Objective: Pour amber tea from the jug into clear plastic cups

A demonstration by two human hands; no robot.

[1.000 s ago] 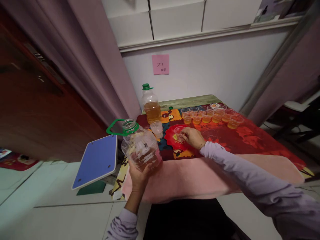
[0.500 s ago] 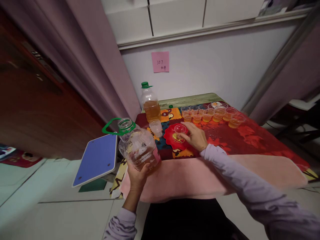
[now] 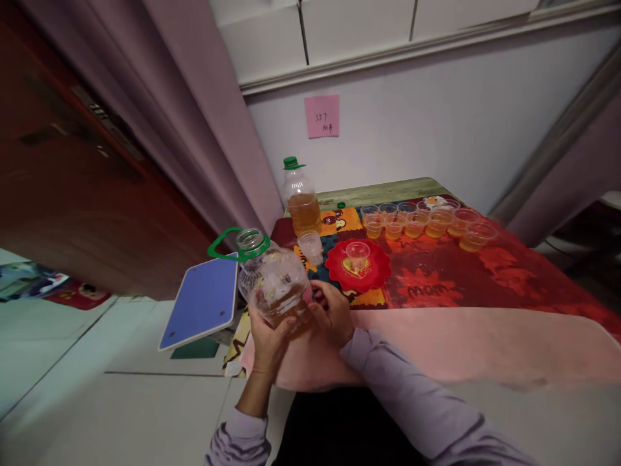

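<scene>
My left hand (image 3: 269, 336) grips the lower left side of a large clear plastic jug (image 3: 276, 278), which has a green ring handle and no cap, with some amber liquid low inside. The jug is tilted. My right hand (image 3: 332, 310) is closed against the jug's right side, its fingertips partly hidden. Beyond it, a small clear cup (image 3: 358, 254) stands on a red scalloped plate (image 3: 378, 278), touched by neither hand. A stack of clear cups (image 3: 310, 248) is beside the plate, behind the jug.
A second jug (image 3: 303, 210) with a green cap holds amber liquid at the back. Several cups with amber liquid (image 3: 417, 225) line the table's far right. A loose green cap (image 3: 341, 205) lies behind. Along the front edge runs a pink cloth (image 3: 436, 336); a blue board (image 3: 201, 298) is at left.
My right hand has let go of the small cup on the red plate and come back to the jug's right side. My left hand still holds the jug.
</scene>
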